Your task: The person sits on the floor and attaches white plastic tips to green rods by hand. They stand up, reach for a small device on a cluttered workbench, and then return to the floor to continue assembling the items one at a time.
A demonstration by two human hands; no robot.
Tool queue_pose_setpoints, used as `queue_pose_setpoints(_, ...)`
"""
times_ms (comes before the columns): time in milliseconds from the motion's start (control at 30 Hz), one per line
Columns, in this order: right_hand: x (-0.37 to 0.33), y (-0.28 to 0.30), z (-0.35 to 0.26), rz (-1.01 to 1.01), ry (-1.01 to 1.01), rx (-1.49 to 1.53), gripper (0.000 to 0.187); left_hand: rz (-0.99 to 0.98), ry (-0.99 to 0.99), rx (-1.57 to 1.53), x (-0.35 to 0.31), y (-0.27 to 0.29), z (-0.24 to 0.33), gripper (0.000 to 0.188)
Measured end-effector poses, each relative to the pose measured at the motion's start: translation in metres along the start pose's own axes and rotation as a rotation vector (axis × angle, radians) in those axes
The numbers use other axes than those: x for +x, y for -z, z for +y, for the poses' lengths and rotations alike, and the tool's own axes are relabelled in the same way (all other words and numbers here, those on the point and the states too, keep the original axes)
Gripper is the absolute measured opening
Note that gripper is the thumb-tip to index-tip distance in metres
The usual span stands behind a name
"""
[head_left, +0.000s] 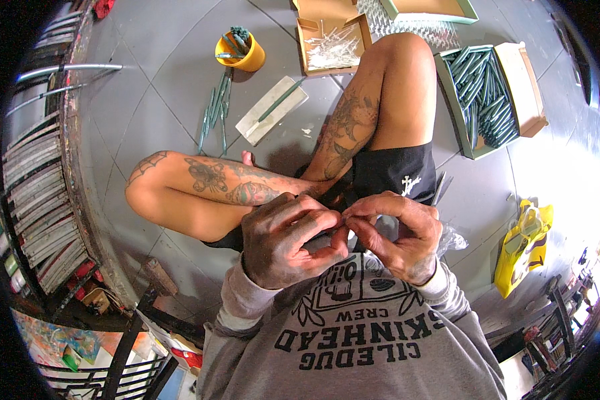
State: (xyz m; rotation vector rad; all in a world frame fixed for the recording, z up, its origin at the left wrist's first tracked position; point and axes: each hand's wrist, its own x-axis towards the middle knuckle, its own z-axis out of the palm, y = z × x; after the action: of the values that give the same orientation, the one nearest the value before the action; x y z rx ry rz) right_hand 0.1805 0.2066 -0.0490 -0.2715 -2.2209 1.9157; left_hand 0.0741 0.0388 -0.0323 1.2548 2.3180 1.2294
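Note:
My left hand [292, 239] is closed, fingers curled together in front of my chest. Close against it, my right hand [401, 233] pinches with thumb and forefinger. The fingertips of both hands meet over something too small and hidden to make out. Ahead on the floor, a dark green pen-like stick [278, 103] lies across a pale rectangular slab [252, 128]. Several similar sticks [215, 110] are spread to the left of the slab.
A yellow cup [252, 60] holds more green sticks. Farther off, a cardboard box [309, 48] contains thin white pieces. At right stands a box [474, 148] full of green sticks, with a yellow plastic bag [517, 263] nearer me. A rack [43, 220] lines the left.

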Motion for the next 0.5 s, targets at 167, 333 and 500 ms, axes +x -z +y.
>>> queue_pose_setpoints(167, 0.0009, -0.0005, -0.0011, 0.011, 0.005, 0.043, 0.018, 0.002, -0.003, 0.016, 0.0001, 0.0011, 0.0008, 0.02)
queue_pose_setpoints(333, 0.0002, -0.0005, -0.0015, 0.023, -0.012, 0.061, 0.016, 0.003, 0.005, 0.006, -0.0003, -0.0002, -0.0002, 0.019)
queue_pose_setpoints(500, 0.0006, -0.0013, -0.0048, 0.054, -0.072, 0.063, 0.019, -0.003, 0.0, 0.014, 0.0014, 0.0003, 0.0006, 0.02)
